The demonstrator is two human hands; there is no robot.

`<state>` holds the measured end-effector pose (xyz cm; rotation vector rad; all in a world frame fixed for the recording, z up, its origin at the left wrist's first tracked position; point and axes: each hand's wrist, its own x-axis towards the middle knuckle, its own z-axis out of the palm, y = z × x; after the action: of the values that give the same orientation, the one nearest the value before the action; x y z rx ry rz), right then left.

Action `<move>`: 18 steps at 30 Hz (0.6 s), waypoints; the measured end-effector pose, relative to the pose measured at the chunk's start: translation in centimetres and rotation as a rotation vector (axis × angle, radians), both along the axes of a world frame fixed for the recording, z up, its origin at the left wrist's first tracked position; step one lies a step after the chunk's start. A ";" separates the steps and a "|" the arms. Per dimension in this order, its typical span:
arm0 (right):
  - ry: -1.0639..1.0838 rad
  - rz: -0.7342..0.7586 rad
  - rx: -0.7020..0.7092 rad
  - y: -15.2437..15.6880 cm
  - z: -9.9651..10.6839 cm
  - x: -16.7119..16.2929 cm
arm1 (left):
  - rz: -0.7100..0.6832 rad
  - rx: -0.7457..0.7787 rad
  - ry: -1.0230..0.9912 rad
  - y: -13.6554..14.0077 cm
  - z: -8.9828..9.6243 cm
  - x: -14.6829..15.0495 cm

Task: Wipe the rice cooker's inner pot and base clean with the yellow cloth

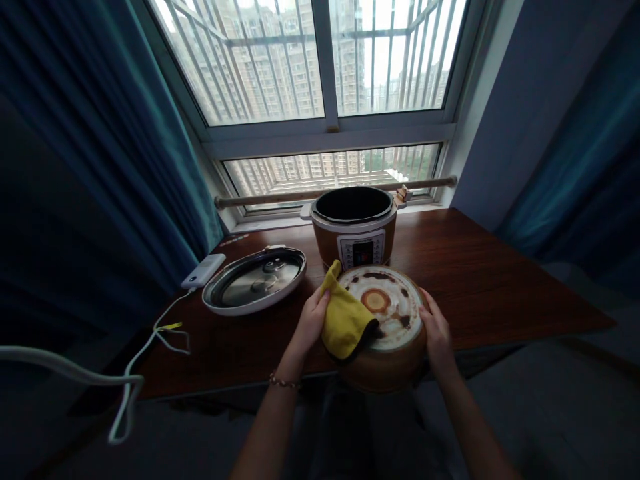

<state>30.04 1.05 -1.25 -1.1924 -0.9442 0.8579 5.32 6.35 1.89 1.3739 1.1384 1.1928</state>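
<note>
Right at table edge (220,388), upturned pot (395,323).

The cloth (345,323) at lower centre is yellow with a black edge. The pot (387,375) is brown, its whitish base blotched dark brown around an orange-brown disc. At centre, the cooker (326,241) is brown and white with a black interior. The bench (465,280) is streaky reddish-brown; the upper-left curtain (165,133) is blue.
</note>
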 end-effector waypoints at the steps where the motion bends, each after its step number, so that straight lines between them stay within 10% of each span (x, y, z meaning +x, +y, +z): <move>1: 0.009 -0.002 -0.003 -0.1 0.0 -0.1 | 0.049 -0.014 -0.063 -0.8 -0.7 0.0; 10: -0.085 0.008 -0.043 -0.1 -0.3 0.2 | 0.427 -0.251 -0.285 -11.4 -6.7 -0.5; 18: -0.505 -0.236 0.372 -6.2 4.5 -1.7 | 0.555 -0.446 -0.707 -17.7 -3.0 -1.1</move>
<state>28.31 -5.13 3.27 -1.1804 -1.2720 0.1728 4.23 -11.32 -1.15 0.2391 1.1766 1.5189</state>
